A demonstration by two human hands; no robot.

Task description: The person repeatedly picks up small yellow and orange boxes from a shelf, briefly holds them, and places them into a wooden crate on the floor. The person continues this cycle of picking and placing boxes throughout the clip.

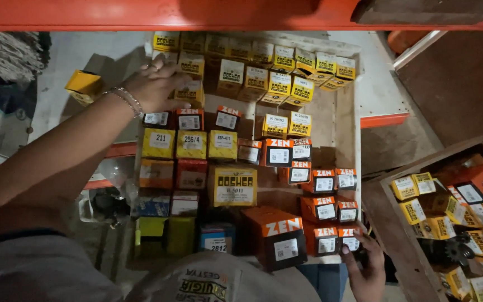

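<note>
- Head view looks down on a flat wooden tray [346, 140] full of small boxes.
- The left hand [155, 84] reaches far out to the back left part of the tray. Its fingers lie spread over the small yellow boxes [191, 78] there and touch them. I cannot tell if it grips one. A thin bracelet [128, 100] sits on that wrist.
- The right hand [364, 265] is at the near right corner of the tray. Its fingers curl on a small orange and white box [351, 240] at the end of a row, holding its edge.
- The two hands are well apart, with most of the boxes between them.
- A big yellow box [232, 186] lies in the middle of the tray. A big orange box [276, 235] lies near the front, just left of the right hand.
- More yellow boxes [286, 70] stand in rows at the back. Orange boxes [325, 193] fill the right side.
- One yellow box [84, 85] sits alone outside the tray, to the left of the left hand.
- A second wooden crate [415, 246] stands to the right, with more yellow and orange boxes and a dark metal part [447, 250] in it.
- An orange shelf beam [141, 14] runs across the top.
</note>
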